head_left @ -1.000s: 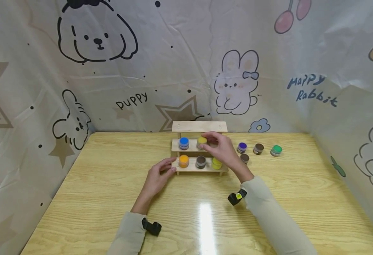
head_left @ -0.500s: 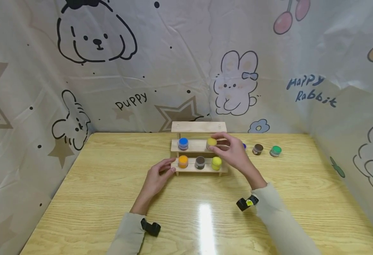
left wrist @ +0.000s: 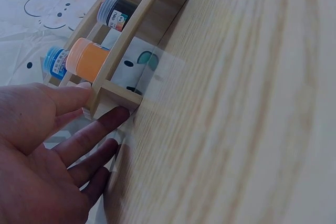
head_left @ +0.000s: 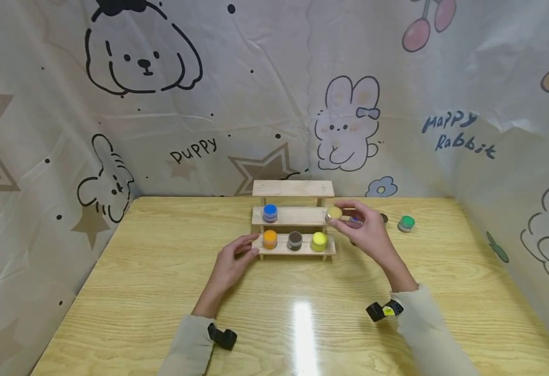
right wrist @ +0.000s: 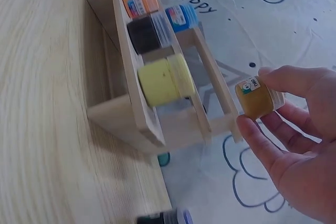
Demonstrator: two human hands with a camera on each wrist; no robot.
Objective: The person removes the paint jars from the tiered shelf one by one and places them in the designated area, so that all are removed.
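Observation:
A three-step wooden rack point(head_left: 312, 214) stands on the table. My left hand point(head_left: 230, 265) is at its left end, with the thumb and index finger pinching the end of the lowest step. In my right hand point(head_left: 369, 234), thumb and fingertips pinch an ochre paint jar point(right wrist: 254, 98), held off the right end of the middle step. An orange paint jar point(head_left: 270, 239), a dark brown paint jar point(head_left: 295, 240) and a bright yellow paint jar point(head_left: 319, 241) stand on the lowest step. A blue paint jar point(head_left: 270, 212) stands at the left of the middle step.
Right of the rack stand a green paint jar point(head_left: 406, 223), a brown jar point(head_left: 384, 218) partly hidden by my right hand, and a purple-blue jar point(head_left: 355, 221) behind the fingers. A printed cloth point(head_left: 185, 120) hangs behind the table point(head_left: 162, 271).
My right hand has lifted the ochre paint jar off the middle step and carried it rightward past the rack's end. The left hand has stayed where it was.

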